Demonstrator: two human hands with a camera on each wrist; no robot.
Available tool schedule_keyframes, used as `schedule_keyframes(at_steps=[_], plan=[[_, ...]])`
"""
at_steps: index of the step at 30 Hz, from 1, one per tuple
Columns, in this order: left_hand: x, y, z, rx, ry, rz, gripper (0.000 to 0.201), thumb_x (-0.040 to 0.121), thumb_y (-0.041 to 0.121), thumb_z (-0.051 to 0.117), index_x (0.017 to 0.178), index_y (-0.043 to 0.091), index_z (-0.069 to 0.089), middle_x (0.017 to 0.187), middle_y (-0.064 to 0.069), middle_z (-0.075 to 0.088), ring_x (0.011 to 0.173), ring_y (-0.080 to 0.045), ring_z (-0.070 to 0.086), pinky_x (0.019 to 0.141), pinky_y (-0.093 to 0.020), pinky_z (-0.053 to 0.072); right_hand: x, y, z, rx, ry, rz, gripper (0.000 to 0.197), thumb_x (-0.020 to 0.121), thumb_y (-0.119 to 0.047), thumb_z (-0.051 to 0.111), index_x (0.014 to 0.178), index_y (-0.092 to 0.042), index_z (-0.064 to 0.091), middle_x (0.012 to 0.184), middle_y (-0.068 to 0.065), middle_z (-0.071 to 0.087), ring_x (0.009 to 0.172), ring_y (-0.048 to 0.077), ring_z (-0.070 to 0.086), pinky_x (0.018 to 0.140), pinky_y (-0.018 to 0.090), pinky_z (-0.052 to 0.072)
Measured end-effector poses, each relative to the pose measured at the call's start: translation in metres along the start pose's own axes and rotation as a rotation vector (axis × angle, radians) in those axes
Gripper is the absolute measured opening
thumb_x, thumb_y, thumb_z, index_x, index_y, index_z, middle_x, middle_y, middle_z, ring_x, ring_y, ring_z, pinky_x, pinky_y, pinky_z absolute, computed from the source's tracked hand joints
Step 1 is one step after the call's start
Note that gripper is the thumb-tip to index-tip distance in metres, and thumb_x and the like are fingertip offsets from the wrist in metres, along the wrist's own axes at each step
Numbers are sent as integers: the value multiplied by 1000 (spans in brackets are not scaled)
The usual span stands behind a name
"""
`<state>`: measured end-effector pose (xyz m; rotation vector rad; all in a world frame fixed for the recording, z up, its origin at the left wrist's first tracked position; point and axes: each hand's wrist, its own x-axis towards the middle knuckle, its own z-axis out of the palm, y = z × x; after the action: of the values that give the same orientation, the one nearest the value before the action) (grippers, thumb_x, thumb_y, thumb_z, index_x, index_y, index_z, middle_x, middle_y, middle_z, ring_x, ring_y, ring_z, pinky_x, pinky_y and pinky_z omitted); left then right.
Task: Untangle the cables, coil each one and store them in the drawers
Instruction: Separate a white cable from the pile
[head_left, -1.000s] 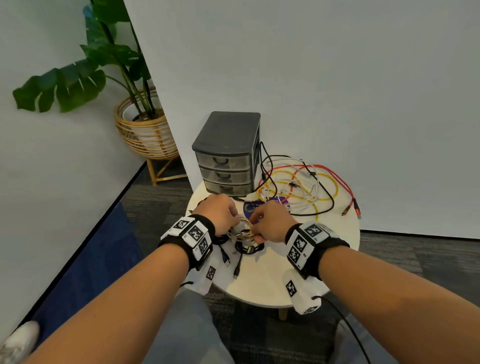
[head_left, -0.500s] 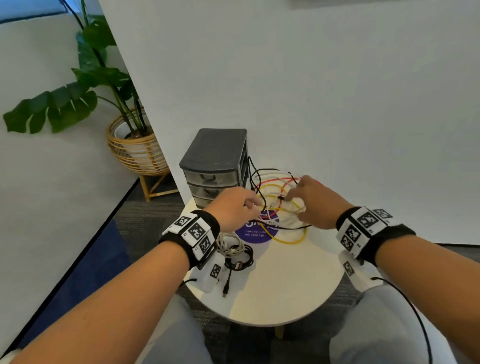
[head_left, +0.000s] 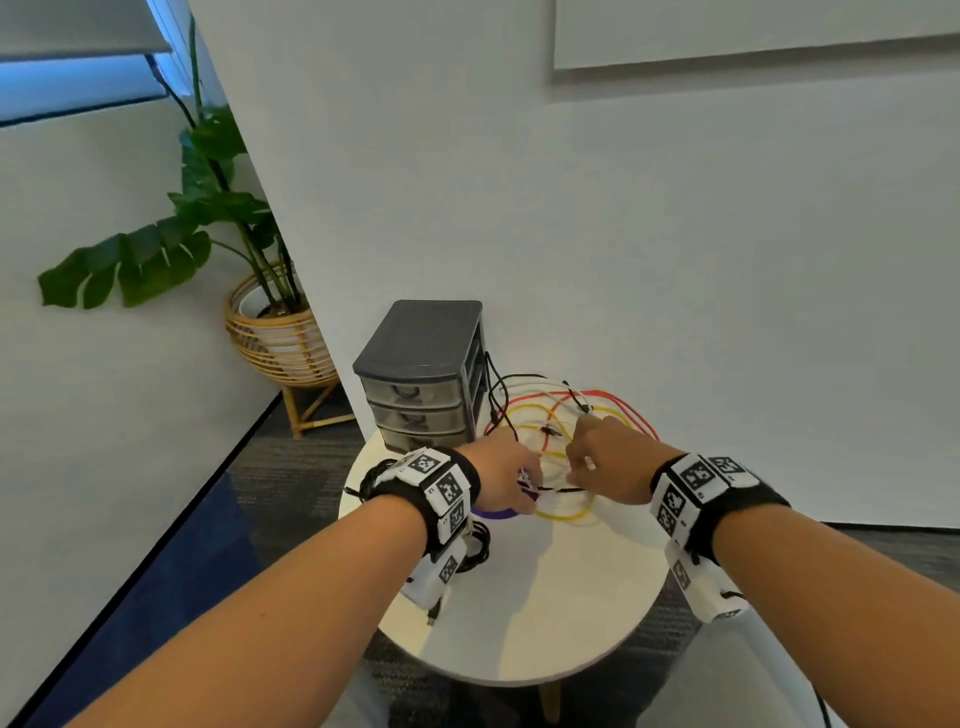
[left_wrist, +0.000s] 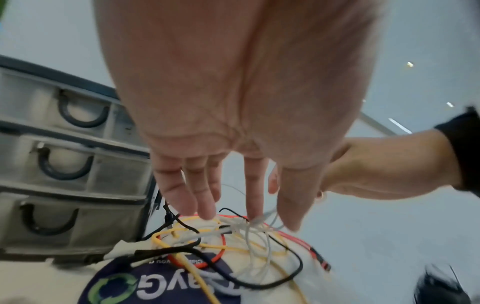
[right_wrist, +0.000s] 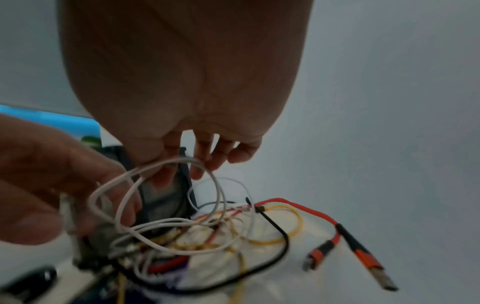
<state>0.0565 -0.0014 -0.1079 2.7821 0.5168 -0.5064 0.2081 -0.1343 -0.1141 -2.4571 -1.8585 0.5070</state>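
Observation:
A tangle of white, yellow, red and black cables (head_left: 550, 441) lies at the back of the round white table (head_left: 545, 597), right of the grey three-drawer unit (head_left: 421, 384), whose drawers are all closed. Both my hands are in the tangle. My left hand (head_left: 506, 475) reaches down with fingers nearly straight, and its index finger and thumb (left_wrist: 274, 223) pinch a knot of the white cable (left_wrist: 249, 225). My right hand (head_left: 605, 457) holds a raised loop of the white cable (right_wrist: 171, 162) between thumb and fingers (right_wrist: 176, 172).
Two coiled cables, black and white (head_left: 478, 551), lie under my left wrist near the table's left edge. The red cable's plugs (right_wrist: 363, 257) lie at the right. A purple round sticker (left_wrist: 155, 288) is under the tangle. A wall stands right behind the table, and a potted plant (head_left: 280, 338) stands on the floor to the left.
Both hands left the coiled cables at the front of the table and moved back into the tangle. The right hand has lifted a loop of white cable.

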Motion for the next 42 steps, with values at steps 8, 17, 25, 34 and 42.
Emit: schedule_keyframes(at_steps=[8, 17, 25, 34, 42], plan=[[-33, -6, -39, -366, 541, 117, 18, 99, 36, 64, 90, 21, 68, 100, 5, 54, 84, -2, 51, 69, -15, 34, -9, -12, -58, 619, 415, -50, 14, 99, -36, 59, 87, -36, 66, 112, -7, 57, 113, 18, 49, 99, 39, 36], [-79, -6, -75, -593, 810, 137, 11, 101, 29, 62, 96, 22, 70, 84, 8, 73, 83, -9, 64, 71, -13, 44, -27, -39, -90, 1165, 680, -13, 22, 108, -24, 40, 91, -16, 50, 74, 4, 66, 82, 26, 71, 86, 46, 54], [-114, 1, -88, -956, 883, 178, 15, 101, 19, 62, 97, 14, 75, 67, 3, 60, 61, -13, 63, 80, -36, 61, -42, -61, -103, 1313, 786, 110, 24, 108, -32, 42, 93, -14, 45, 70, 4, 40, 52, 16, 45, 61, 33, 57], [-157, -10, -107, -1137, 720, 165, 22, 104, 18, 57, 97, 5, 74, 56, 3, 32, 49, -12, 20, 45, -26, 16, -38, -46, -88, 685, 937, 168, 46, 97, -47, 62, 69, -17, 41, 66, 0, 46, 63, 18, 40, 60, 35, 34], [-166, -21, -103, -1070, 689, 35, 22, 104, 22, 56, 101, 6, 71, 57, 8, 39, 50, -12, 24, 48, -29, 17, -47, -32, -89, 553, 958, 266, 53, 97, -52, 60, 65, -16, 37, 61, 2, 40, 58, 20, 35, 57, 34, 31]])
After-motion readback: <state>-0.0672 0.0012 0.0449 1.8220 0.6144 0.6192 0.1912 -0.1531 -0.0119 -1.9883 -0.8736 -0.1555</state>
